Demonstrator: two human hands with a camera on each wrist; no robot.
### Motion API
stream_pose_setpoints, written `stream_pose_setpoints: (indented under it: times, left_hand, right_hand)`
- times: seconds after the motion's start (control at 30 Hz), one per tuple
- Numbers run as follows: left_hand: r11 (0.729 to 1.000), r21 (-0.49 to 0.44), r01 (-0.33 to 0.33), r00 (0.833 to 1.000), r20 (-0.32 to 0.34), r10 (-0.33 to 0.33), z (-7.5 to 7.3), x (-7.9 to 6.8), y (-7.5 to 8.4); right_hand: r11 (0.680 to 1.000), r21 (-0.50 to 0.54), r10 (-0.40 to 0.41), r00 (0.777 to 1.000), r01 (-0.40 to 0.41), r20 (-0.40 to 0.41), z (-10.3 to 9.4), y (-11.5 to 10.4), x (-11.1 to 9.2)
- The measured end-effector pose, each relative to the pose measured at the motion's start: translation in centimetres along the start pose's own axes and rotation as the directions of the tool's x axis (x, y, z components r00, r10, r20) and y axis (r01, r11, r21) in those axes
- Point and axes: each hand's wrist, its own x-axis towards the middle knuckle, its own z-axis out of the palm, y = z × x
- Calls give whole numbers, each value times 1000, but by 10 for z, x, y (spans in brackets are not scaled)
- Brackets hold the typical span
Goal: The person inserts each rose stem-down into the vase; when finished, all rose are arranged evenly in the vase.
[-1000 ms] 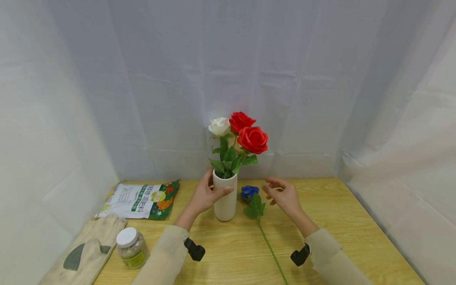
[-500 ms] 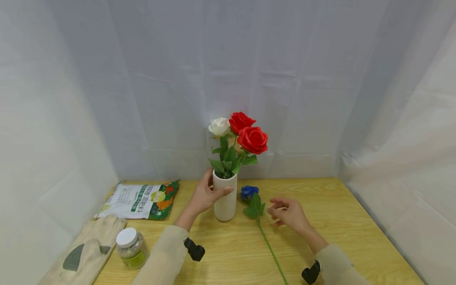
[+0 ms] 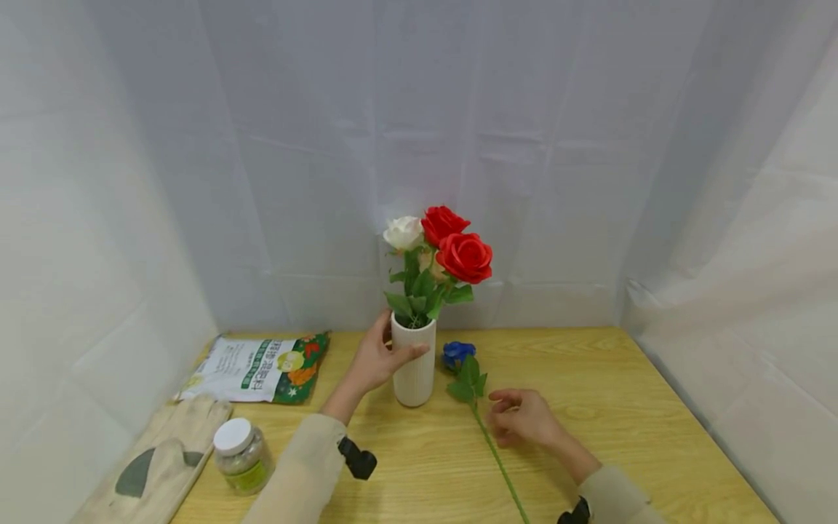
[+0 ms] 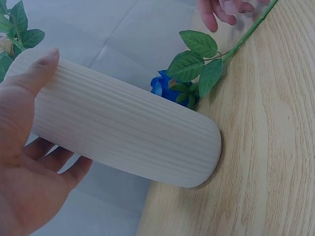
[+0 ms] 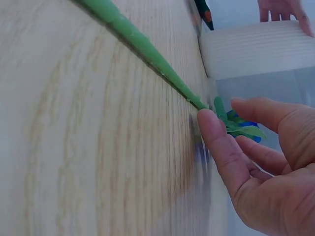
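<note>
A white ribbed vase point(image 3: 414, 375) stands upright on the table, gripped near its rim by my left hand point(image 3: 373, 360). In it are two red roses point(image 3: 465, 257), a white rose point(image 3: 402, 233) and a paler bloom partly hidden behind them. To the vase's right lies a blue rose point(image 3: 459, 354), its long green stem point(image 3: 495, 453) running toward the front edge. My right hand point(image 3: 529, 421) hovers low beside that stem, holding nothing. In the right wrist view, thumb and fingers are parted and one fingertip point(image 5: 209, 118) overlaps the stem by the leaves.
On the left lie a white and green packet point(image 3: 262, 370) and a pale work glove point(image 3: 164, 451). A clear jar with a white lid point(image 3: 244, 455) stands by the glove. Pale sheeting point(image 3: 556, 182) rises behind the wooden table and along both sides.
My right hand has come from beside the blue bloom toward me, down along the stem, and lies nearer to it now. My left hand and the vase have stayed put.
</note>
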Motion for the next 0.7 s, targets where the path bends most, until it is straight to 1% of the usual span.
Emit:
stream_pose_setpoints:
  times: [0.2,0.43,0.6,0.7]
  left_hand:
    - [1000,-5,5,1000,-2,-5,0,0,-1]
    - [1000,-3,-9,1000,1,9,0,0,-1]
    - [1000,1,-7,1000,3,7,0,0,-2]
    - [1000,-3,-7,1000,1,7,0,0,-1]
  right_hand:
    - [998,-55,11,1000,-11,14,5,2,2]
    - [992,-129,18,999,-14,28,10,2,4]
    - [988,-152,-6,999,14,54,13,1,4]
    - [985,-170,-13,999,22,53,14,-2,3]
